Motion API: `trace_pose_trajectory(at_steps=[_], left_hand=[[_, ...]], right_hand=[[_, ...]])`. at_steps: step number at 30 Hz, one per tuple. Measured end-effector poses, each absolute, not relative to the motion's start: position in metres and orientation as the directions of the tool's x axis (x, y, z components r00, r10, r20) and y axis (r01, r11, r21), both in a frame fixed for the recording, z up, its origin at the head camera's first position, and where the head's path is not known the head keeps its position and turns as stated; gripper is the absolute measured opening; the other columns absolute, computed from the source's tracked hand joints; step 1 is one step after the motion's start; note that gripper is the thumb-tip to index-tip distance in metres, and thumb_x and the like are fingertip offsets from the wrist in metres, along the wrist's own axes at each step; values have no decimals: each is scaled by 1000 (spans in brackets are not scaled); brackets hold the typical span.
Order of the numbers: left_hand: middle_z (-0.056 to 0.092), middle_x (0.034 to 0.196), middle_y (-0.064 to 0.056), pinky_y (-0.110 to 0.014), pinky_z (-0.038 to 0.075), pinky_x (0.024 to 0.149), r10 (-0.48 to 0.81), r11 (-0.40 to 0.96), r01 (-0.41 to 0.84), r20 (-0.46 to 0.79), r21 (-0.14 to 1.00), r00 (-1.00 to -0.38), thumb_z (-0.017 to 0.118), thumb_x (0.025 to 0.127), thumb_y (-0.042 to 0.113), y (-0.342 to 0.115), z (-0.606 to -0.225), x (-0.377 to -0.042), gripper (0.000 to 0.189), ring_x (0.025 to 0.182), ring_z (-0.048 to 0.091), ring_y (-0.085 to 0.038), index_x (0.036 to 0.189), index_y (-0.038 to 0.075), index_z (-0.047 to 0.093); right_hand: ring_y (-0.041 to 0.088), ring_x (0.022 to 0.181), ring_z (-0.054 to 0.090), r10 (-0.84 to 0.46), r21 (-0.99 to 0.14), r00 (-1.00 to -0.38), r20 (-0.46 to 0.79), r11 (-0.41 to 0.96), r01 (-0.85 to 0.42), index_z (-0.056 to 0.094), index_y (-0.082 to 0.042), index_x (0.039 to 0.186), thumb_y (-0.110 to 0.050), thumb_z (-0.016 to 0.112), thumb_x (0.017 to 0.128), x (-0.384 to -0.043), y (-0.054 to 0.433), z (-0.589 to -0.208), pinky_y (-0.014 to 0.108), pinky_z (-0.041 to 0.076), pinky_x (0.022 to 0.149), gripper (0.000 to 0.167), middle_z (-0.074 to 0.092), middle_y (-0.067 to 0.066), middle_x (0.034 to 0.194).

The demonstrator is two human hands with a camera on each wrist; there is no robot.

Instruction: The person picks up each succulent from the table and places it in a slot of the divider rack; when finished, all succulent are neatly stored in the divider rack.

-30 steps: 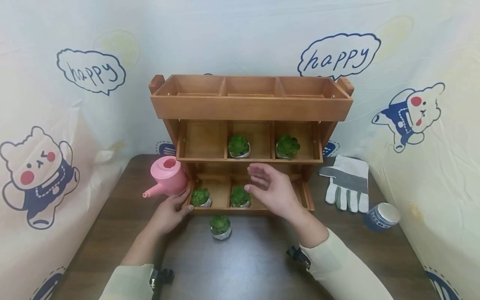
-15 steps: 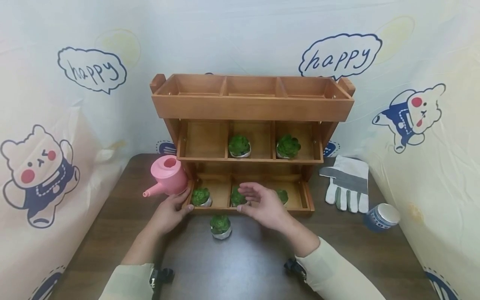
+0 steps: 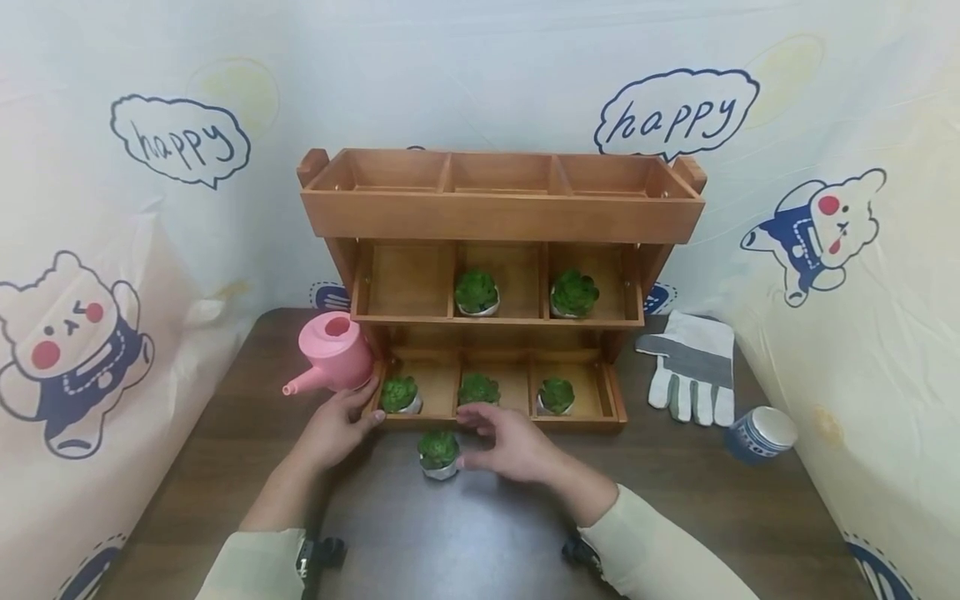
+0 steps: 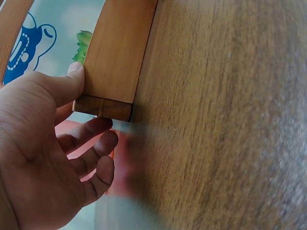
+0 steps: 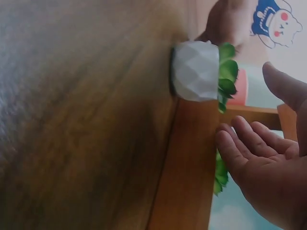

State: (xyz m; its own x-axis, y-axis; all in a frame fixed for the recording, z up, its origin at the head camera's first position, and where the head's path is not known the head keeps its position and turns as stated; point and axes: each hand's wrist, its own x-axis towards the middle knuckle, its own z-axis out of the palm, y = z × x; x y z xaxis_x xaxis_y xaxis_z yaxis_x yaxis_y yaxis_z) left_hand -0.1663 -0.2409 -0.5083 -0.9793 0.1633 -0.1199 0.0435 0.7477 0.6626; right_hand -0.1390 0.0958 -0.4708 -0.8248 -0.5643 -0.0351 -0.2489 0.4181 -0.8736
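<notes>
A small potted succulent (image 3: 438, 454) with a faceted white pot (image 5: 196, 72) stands upright on the table before a three-tier wooden planter shelf (image 3: 502, 218). My right hand (image 3: 510, 446) is just right of it, thumb and fingers spread; the right wrist view shows a gap between fingers and plant. With my left hand (image 3: 335, 429) I hold the front left corner of the bottom tier. In the left wrist view the thumb (image 4: 72, 86) lies on the board's upper edge and the fingers curl by its end. Beside that hand stands a pink watering can (image 3: 341, 354).
Bottom-tier succulents sit left (image 3: 401, 394), middle (image 3: 477, 389) and right (image 3: 556, 396). The second tier holds succulents in its middle (image 3: 477, 292) and right (image 3: 574, 293) compartments. A work glove (image 3: 693, 367) and a blue-and-white jar (image 3: 761, 434) lie at the table's right.
My right hand has moved down and left, from in front of the bottom tier to beside the succulent on the table. The bottom-right succulent has come into view. My left hand stays put.
</notes>
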Motion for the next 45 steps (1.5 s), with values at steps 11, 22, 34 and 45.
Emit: trace_pose_trajectory(at_steps=[11, 22, 34, 45], left_hand=[[28, 170, -9, -72, 35, 109, 160, 741, 35, -126, 670, -979, 69, 98, 48, -240, -508, -168, 79, 151, 32, -45, 164, 33, 29], [29, 169, -11, -75, 34, 108, 148, 743, 17, -139, 669, -979, 67, 97, 53, -241, -508, -166, 80, 150, 32, -47, 164, 32, 29], [31, 167, -15, -75, 32, 109, 151, 757, 28, -133, 653, -980, 69, 98, 47, -239, -508, -167, 78, 150, 32, -47, 164, 26, 32], [31, 168, -14, -73, 35, 108, 143, 751, 19, -134, 660, -981, 70, 98, 45, -239, -508, -166, 78, 149, 33, -47, 164, 25, 32]], right_hand=[[26, 133, 59, -586, -802, -808, -57, 509, -313, 56, -6, 146, -33, 91, 80, -140, 86, -486, 37, 47, 112, 80, 60, 8, 146], [18, 132, 59, -605, -749, -793, -75, 559, -356, 56, -11, 148, -34, 93, 77, -142, 73, -492, 32, 47, 110, 83, 60, 3, 146], [17, 133, 56, -600, -730, -790, -125, 595, -337, 57, -17, 148, -31, 94, 75, -147, 62, -490, 36, 44, 113, 83, 62, 0, 144], [11, 123, 59, -602, -692, -788, -129, 624, -363, 63, -21, 141, -21, 96, 73, -151, 55, -493, 31, 48, 107, 75, 66, -5, 136]])
